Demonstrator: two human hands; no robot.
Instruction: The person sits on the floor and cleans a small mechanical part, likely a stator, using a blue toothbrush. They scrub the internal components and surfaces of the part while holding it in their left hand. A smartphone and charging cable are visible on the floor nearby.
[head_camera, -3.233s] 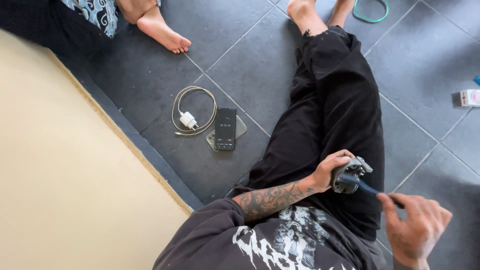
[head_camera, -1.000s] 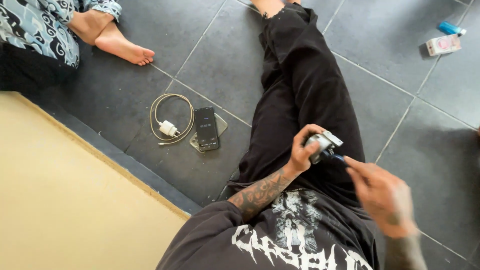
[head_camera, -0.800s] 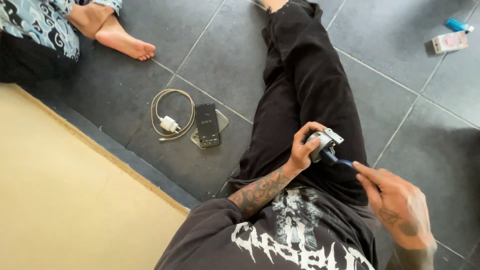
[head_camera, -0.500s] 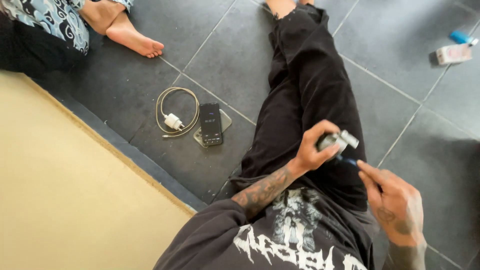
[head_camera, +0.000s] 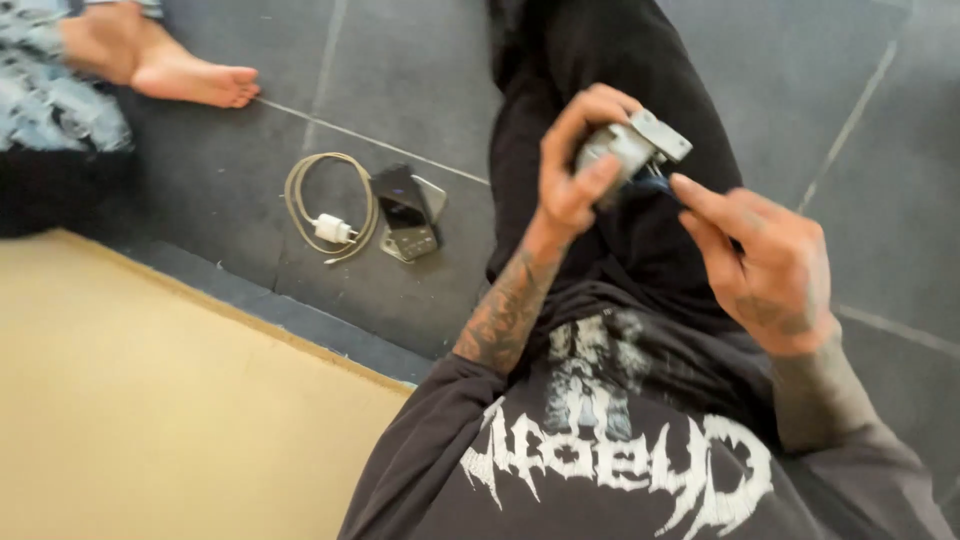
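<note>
Fingers of the left hand (head_camera: 575, 165) are curled and clamped around a small grey metal device (head_camera: 632, 150), thumb pressing its near face, upper centre of the frame. Right hand (head_camera: 765, 260) sits just right of it, index and middle fingers (head_camera: 700, 195) extended and close together, tips touching a dark blue part at the device's lower edge; whether they pinch it or only rest on it, cannot tell, too blurred. Left forearm (head_camera: 510, 310) is tattooed and runs down to a pushed-up sleeve. Nearest the camera, bottom centre: dark grey sweatshirt (head_camera: 600, 460) with a white print. Beyond it, a leg in black trousers (head_camera: 590, 60) stretches up to the top edge, directly behind the device. Floor is dark grey tile (head_camera: 400, 70) with pale grout lines. Lower left is a tan flat surface (head_camera: 150, 400), its edge running diagonally along the tile. Further out, left of centre: black phone (head_camera: 403, 212) lying flat on a pale plate-like piece, and just beside it a coiled beige cable (head_camera: 325, 205) with a white plug (head_camera: 332, 229) inside the loop. Farthest, upper left corner: another person's bare foot (head_camera: 190, 75) on the tile, patterned blue-white fabric (head_camera: 50, 90) next to it.
</note>
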